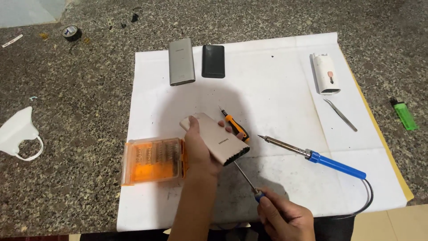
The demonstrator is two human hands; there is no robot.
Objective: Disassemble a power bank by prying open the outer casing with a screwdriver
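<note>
A beige slab-shaped power bank (pixel 214 139), gripped steady by the left hand (pixel 200 147), meets a slim blue-handled screwdriver (pixel 246 178) grasped by the right hand (pixel 283 215), beside an orange bit case (pixel 151 160).

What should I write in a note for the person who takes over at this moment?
Left hand holds the beige power bank above the white paper. Right hand holds a thin screwdriver, tip at the bank's open dark end. Orange bit case lies beside the left hand; soldering iron lies to the right. Casing not yet apart; opening remains.
</note>
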